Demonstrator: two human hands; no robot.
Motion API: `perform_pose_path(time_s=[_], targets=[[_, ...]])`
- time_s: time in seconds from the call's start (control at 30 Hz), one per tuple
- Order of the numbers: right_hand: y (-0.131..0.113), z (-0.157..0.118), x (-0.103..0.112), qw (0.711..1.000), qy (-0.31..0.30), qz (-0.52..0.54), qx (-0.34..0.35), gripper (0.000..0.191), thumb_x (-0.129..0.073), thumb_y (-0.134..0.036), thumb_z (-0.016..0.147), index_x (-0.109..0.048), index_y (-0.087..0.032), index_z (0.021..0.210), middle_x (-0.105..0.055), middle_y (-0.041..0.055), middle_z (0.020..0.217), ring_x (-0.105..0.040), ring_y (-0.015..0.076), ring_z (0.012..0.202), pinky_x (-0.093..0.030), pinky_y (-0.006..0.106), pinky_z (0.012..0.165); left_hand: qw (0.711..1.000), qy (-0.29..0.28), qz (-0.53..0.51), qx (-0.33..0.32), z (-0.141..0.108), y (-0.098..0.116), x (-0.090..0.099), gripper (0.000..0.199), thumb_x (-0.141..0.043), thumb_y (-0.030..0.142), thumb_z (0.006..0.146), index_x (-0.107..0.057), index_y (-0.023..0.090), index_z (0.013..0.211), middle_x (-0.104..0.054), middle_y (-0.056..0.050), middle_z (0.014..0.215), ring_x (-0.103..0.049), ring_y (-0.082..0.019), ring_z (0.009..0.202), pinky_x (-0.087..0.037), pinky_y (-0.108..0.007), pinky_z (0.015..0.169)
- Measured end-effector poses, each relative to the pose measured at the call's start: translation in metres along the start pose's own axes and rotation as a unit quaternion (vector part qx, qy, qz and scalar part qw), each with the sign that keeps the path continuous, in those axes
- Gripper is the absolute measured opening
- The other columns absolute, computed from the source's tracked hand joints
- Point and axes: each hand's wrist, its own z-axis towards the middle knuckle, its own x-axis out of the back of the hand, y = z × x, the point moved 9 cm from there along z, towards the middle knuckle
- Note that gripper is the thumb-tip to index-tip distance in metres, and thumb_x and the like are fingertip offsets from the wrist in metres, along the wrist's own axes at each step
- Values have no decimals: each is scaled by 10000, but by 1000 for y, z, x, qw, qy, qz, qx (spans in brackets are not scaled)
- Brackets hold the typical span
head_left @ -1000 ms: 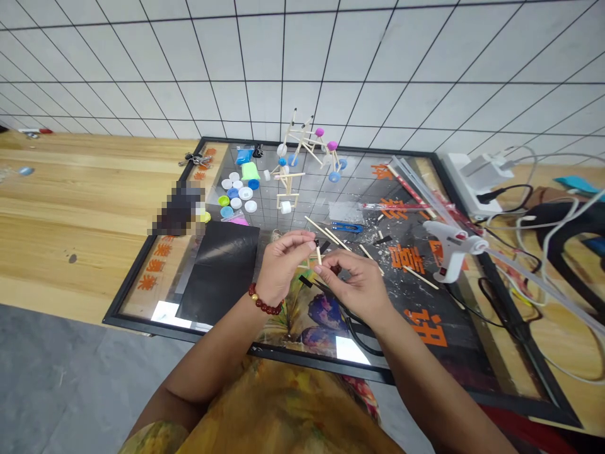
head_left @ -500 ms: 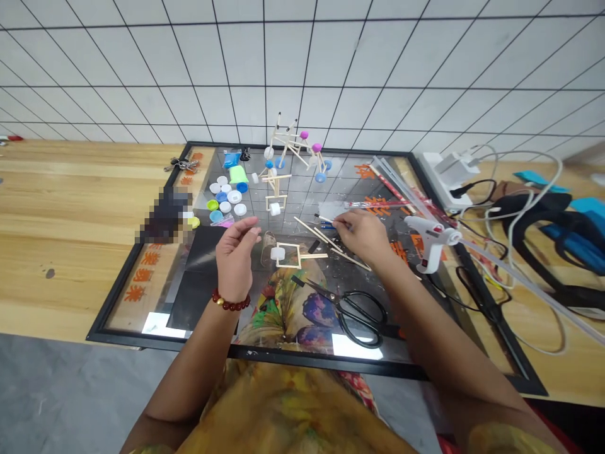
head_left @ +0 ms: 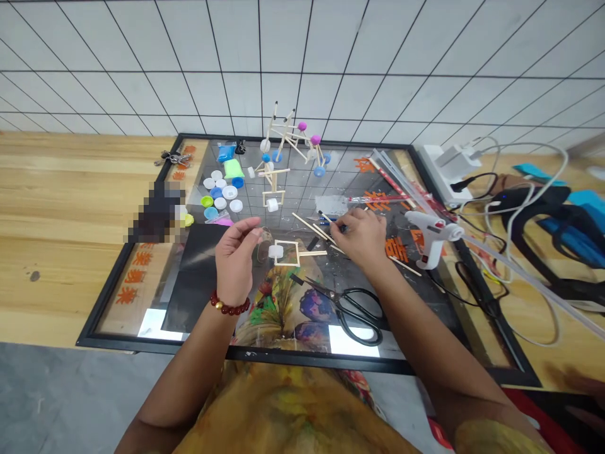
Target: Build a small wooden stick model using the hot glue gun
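Observation:
My left hand (head_left: 234, 261) is raised over the glass board, thumb and index fingertips close together; whatever they hold, if anything, cannot be made out. My right hand (head_left: 362, 238) pinches a thin dark-tipped stick (head_left: 327, 217) above the board. Between the hands lies a small square frame of sticks (head_left: 298, 253) with a white round piece (head_left: 276, 251) at its left side and two sticks reaching right. Loose pale sticks (head_left: 307, 224) lie just left of my right hand. Black-handled scissors (head_left: 362, 315) rest nearer to me, blades pointing left.
Stick models with coloured round pieces (head_left: 288, 135) stand at the back. Several small tubs (head_left: 229, 192) sit back left, beyond black sheets (head_left: 198, 277). At right are a white glue gun (head_left: 430, 236), a power strip (head_left: 437, 173) and cables. Keys (head_left: 174, 157) lie back left.
My right hand has shifted slightly, and its fingers are more curled around the stick, which tilts more steeply. My left hand keeps nearly the same pose. The camera view has moved slightly.

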Motion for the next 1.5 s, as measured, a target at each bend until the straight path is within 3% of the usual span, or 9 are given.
perform_pose_path(time_s=[0.77,0.97,1.07,1.23,1.4,1.5], targets=[[1,-4,-1,999,-35,-12,0,254,-574,-378,816,-721,-178,761,-681,106,919,-536,268,910,-276,395,779,1000,7,-9,0,0,4,-2,178,-764,226,686,-745,197,860,-694,-28,872,-631,-104,776,-516,-223,694],[3,-8,22,999,13,19,27,236,-601,-375,804,-724,-174,783,-671,98,871,-572,243,841,-344,361,737,1000,3,11,-17,1,4,0,181,-757,231,700,-741,205,879,-696,-28,893,-635,-110,797,-525,-226,701],[-6,-14,40,996,46,54,59,199,-577,-323,828,-714,-181,802,-667,83,837,-593,219,798,-380,331,695,996,-9,61,-62,1,9,1,185,-729,247,742,-734,210,924,-699,-32,921,-641,-122,829,-531,-240,726],[-29,-27,64,987,57,88,119,159,-573,-296,858,-705,-212,827,-682,57,840,-625,207,807,-407,321,693,966,-70,196,-152,4,24,-13,179,-669,225,798,-717,205,969,-694,-45,1009,-646,-144,904,-530,-273,796],[-14,-23,80,987,89,111,73,153,-584,-321,860,-696,-222,833,-687,56,829,-632,206,783,-428,324,679,912,-136,324,-210,17,31,-38,171,-630,182,806,-698,185,964,-695,-43,973,-648,-139,831,-538,-275,738],[-9,-20,78,986,82,132,61,150,-590,-319,849,-698,-220,811,-686,60,812,-634,204,766,-442,322,673,885,-130,377,-242,26,29,-41,171,-608,152,805,-692,178,953,-704,-40,950,-650,-140,809,-534,-272,711]])
